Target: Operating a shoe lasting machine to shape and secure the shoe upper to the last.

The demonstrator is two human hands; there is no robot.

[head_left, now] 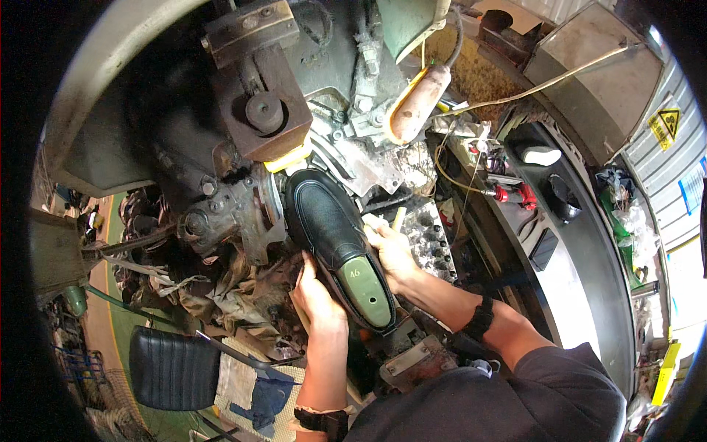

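A black leather slip-on shoe [322,217] with a green shoe last [365,291] inside it lies between my hands, toe pointing away from me. My left hand [318,289] is closed along the shoe's left side near the middle. On the right side my right hand [390,254] grips the shoe, its fingers partly hidden by the shoe and a pale piece beside them. The toe is up against the metal head of a large grimy machine [258,110], close to a lit yellow edge [289,158].
A lamp [420,103] hangs above the work area. To the right, a dark conveyor bench [589,250] carries a red tool [514,194], a phone [543,249] and a white sole [541,155]. A black chair [174,367] stands at lower left, near rags [243,302].
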